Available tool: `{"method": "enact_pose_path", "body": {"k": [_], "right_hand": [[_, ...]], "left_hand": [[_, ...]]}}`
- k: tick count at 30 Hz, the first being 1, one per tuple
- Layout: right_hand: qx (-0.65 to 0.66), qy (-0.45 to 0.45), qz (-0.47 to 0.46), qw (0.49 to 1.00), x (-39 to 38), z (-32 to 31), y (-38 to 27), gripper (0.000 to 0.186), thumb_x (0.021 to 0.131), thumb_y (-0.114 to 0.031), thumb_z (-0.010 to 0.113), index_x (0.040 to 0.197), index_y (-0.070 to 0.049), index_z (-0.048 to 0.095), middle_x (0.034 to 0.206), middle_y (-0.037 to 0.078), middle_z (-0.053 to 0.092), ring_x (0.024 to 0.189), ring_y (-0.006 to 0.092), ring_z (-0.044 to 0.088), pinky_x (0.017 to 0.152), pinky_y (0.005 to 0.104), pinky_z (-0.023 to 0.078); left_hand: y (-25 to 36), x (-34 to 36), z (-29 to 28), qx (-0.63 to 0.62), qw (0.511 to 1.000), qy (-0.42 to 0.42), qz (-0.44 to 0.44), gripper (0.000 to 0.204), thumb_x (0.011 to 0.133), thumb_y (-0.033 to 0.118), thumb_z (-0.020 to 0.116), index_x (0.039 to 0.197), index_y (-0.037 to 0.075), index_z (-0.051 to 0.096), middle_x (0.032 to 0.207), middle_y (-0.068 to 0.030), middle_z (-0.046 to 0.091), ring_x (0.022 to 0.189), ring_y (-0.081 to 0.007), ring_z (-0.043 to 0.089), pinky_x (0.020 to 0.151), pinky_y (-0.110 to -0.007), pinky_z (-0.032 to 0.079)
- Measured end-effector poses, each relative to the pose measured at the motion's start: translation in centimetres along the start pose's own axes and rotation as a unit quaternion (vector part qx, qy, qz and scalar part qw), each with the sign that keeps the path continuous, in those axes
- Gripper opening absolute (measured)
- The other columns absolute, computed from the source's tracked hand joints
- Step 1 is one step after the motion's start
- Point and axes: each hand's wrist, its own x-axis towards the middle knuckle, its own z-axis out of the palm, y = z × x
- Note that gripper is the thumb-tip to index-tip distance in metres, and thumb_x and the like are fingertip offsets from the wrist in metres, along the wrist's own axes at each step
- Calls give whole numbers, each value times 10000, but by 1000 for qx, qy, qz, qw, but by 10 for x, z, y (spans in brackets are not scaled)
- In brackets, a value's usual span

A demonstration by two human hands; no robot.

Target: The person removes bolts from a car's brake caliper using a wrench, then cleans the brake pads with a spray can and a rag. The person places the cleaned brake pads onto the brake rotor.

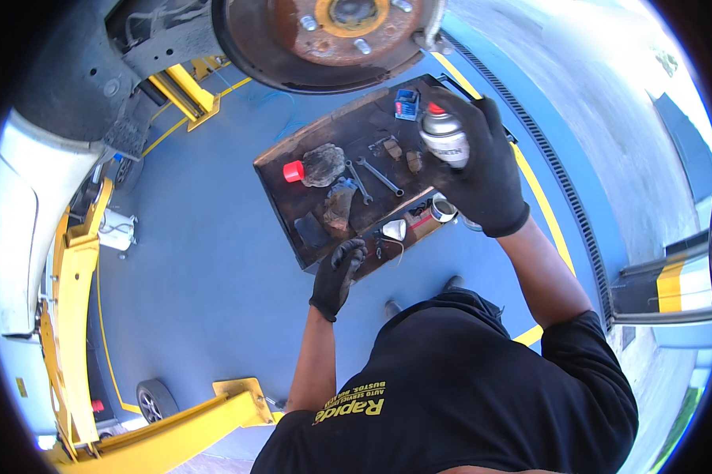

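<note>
My right hand, in a black glove, is raised over the right side of a dark tool cart top. Its fingers wrap round a silver and white spray can with a red nozzle. Close to the cart's near edge is my left hand, also gloved, its fingers curled; whether they hold anything is hidden. A red cap lies beside a grey rag. Two wrenches rest mid-cart, with brake pads to their right. Behind them stands a small blue box.
Above the cart's far side hangs a rusty brake disc with wheel studs. A tape roll and a white piece sit along the near ledge. Yellow lift arms stand at left; a wheel is on the blue floor.
</note>
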Motion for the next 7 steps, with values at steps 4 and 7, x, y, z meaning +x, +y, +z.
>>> {"method": "enact_pose_path", "body": {"k": [4, 7], "right_hand": [[114, -31, -77, 990, -5, 20, -18, 705, 703, -217, 849, 1368, -245, 617, 1083, 127, 559, 959, 343, 686, 801, 463, 587], [124, -68, -29, 990, -1, 7, -25, 725, 718, -297, 877, 1392, -252, 614, 1152, 139, 590, 1068, 352, 686, 834, 440, 597]], "left_hand": [[6, 13, 10, 19, 999, -35, -5, 274, 1057, 138, 588, 1293, 7, 635, 1151, -38, 680, 1048, -110, 616, 925, -280, 496], [16, 21, 20, -1, 999, -50, -21, 290, 1041, 117, 610, 1304, -3, 629, 1169, -39, 685, 1084, -106, 615, 955, -273, 492]]}}
